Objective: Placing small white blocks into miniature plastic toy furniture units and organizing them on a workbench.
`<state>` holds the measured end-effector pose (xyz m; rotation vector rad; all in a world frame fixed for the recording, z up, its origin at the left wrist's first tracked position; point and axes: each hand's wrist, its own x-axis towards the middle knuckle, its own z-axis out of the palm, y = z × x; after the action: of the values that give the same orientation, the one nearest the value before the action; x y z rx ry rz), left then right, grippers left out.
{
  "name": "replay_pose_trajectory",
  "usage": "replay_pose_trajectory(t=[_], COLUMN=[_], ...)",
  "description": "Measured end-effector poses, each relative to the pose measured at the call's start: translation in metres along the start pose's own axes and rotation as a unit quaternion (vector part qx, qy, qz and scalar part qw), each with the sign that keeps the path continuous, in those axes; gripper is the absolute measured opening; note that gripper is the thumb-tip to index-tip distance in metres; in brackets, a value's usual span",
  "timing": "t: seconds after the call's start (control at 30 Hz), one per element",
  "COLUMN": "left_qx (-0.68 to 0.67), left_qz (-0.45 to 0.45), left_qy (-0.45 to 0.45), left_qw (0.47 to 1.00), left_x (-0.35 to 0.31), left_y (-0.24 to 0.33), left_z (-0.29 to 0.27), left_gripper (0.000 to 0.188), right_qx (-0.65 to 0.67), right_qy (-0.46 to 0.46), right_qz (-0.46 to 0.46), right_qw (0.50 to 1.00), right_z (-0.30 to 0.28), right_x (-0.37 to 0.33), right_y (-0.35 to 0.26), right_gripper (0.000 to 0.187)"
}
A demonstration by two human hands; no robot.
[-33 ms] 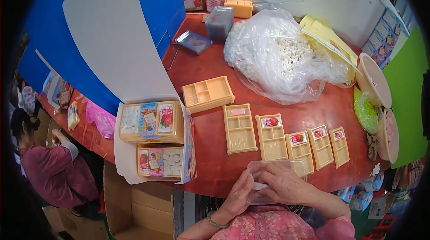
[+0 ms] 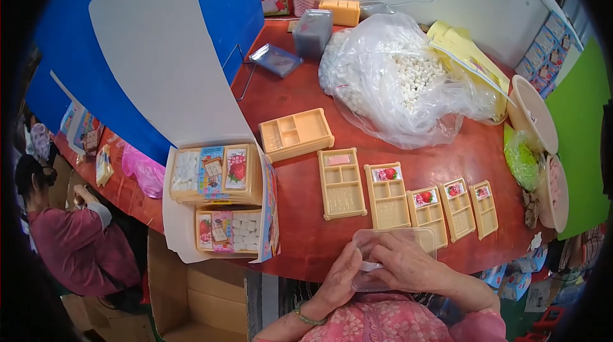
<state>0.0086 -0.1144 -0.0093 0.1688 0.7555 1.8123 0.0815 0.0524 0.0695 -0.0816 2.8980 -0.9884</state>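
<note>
My left hand (image 2: 340, 276) and my right hand (image 2: 406, 267) meet at the table's near edge, both gripping a clear plastic tray (image 2: 418, 237). Just beyond them several tan compartment trays lie in a row on the red table (image 2: 287, 87), from the largest (image 2: 343, 184) to the smallest (image 2: 484, 209). Most carry a small red-printed packet in the top compartment. One more tan tray (image 2: 295, 133) lies empty farther back. A big clear bag of small white pieces (image 2: 402, 80) sits behind the row.
At the left, an open box holds two filled trays (image 2: 217, 174) (image 2: 233, 230). A white board (image 2: 153, 55) leans behind it. Round bowls (image 2: 533, 112) and a green bag (image 2: 520, 160) sit at the right. A seated person (image 2: 70, 240) works at far left. A cardboard box (image 2: 191, 297) stands below.
</note>
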Motion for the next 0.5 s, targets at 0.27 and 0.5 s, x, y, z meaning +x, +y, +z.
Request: replay_pose_trajectory(t=[0.27, 0.5], left_qx=[-0.064, -0.065], left_qz=[-0.008, -0.038], left_qy=[-0.044, -0.079], left_qw=[0.997, 0.994], left_x=[0.004, 0.004], left_y=[0.004, 0.005], left_z=[-0.012, -0.012], left_gripper=[0.061, 0.061], right_qx=[0.095, -0.059], right_qy=[0.047, 0.208], right_qz=[0.07, -0.064], right_qw=[0.992, 0.974], right_z=[-0.044, -0.038], right_x=[0.023, 0.11], right_y=[-0.009, 0.057], right_gripper=[0.019, 0.015])
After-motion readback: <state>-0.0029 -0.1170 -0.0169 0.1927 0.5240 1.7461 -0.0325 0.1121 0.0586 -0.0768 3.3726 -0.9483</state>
